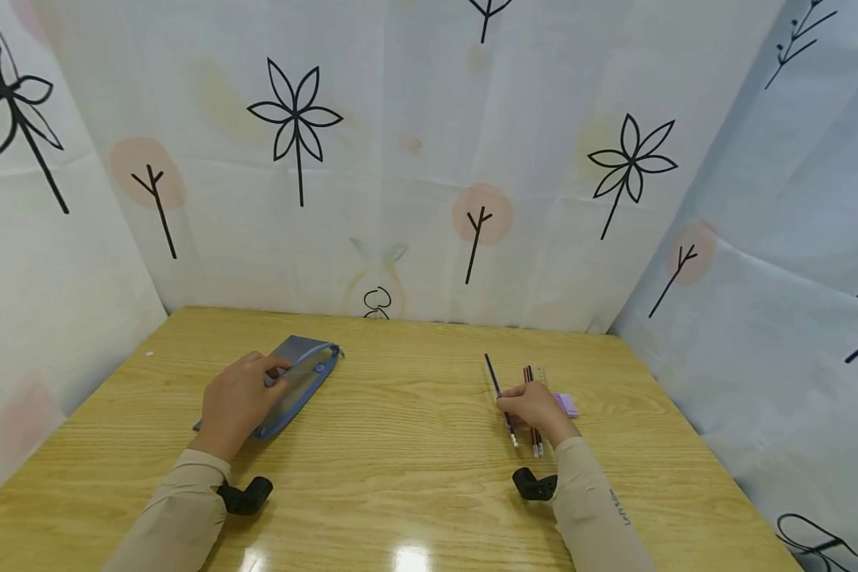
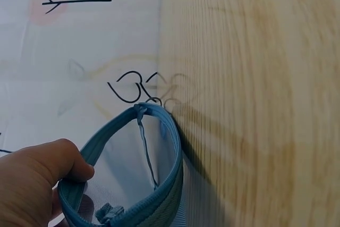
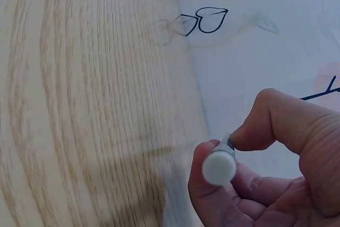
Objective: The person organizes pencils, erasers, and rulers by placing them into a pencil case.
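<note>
A blue zippered pencil case with see-through mesh lies at the left of the table. My left hand pinches its rim, and in the left wrist view the zipper mouth gapes wide. On the right, my right hand pinches a dark blue pencil between thumb and fingers. The white eraser end of that pencil faces the right wrist camera. Beneath and beside the right hand lie a few more pencils, partly hidden by it, and a light purple block, likely an eraser.
The wooden table ends at a back edge against a patterned cloth, which also hangs at both sides. By the pencils, a narrow ruler-like strip shows its far end. Bare wood lies between the two hands.
</note>
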Action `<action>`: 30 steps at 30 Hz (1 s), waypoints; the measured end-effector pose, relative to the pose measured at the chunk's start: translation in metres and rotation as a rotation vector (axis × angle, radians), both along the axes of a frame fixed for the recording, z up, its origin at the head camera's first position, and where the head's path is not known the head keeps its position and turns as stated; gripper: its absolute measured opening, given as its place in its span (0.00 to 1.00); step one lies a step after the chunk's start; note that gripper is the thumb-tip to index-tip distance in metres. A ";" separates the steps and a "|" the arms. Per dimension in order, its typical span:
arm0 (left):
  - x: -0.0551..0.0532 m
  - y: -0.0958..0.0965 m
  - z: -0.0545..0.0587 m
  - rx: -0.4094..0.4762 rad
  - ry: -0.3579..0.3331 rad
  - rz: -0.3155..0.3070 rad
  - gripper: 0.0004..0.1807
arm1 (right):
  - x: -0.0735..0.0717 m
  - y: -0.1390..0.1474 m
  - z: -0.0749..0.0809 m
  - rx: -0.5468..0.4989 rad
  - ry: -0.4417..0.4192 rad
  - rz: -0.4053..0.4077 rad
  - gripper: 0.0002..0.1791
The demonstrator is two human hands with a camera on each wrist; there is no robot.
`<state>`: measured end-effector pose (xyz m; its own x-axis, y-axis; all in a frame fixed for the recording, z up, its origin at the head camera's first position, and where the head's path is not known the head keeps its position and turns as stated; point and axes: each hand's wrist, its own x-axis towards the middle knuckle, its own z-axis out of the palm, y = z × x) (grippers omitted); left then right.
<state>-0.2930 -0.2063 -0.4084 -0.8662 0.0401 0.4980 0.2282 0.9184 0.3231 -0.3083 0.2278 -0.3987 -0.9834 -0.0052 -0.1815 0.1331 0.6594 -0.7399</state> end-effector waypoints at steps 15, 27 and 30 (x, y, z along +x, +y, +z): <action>0.000 0.007 -0.005 0.042 0.038 -0.034 0.11 | -0.005 -0.017 -0.010 -0.433 -0.118 0.073 0.26; -0.001 0.013 -0.005 0.074 0.011 -0.059 0.11 | -0.004 -0.028 -0.015 -0.584 -0.191 0.087 0.25; -0.001 0.014 -0.004 0.074 0.002 -0.058 0.11 | -0.004 -0.029 -0.014 -0.609 -0.201 0.092 0.25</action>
<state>-0.2944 -0.1918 -0.4129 -0.8625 0.0538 0.5032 0.2815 0.8774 0.3886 -0.3123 0.1989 -0.4129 -0.9210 -0.2482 -0.3002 0.2711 0.1448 -0.9516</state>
